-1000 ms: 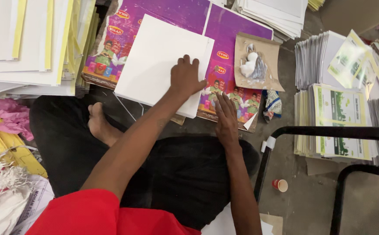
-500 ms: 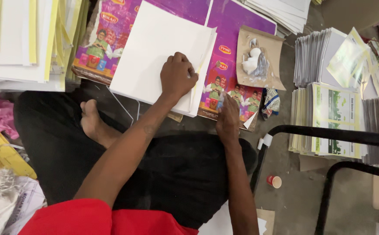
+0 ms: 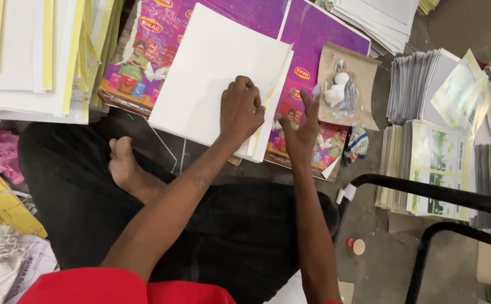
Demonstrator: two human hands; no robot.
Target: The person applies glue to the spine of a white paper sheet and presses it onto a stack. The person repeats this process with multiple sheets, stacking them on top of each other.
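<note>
Left hand (image 3: 241,110) pressed knuckles-up, fingers curled, on the stack of plain white rectangular card sheets (image 3: 211,73), near its right edge. Right hand (image 3: 301,126) spread wide just beside that edge, fingers apart, holding nothing, over the purple printed cardboard sheet (image 3: 324,42). White stack lay flat across the purple sheets, tilted a little, in front of the crossed legs. Off to the right: torn brown card with a white lump of paste (image 3: 344,84), then grey-edged piles of printed sheets (image 3: 425,163). Small red cup (image 3: 356,245) on the floor.
</note>
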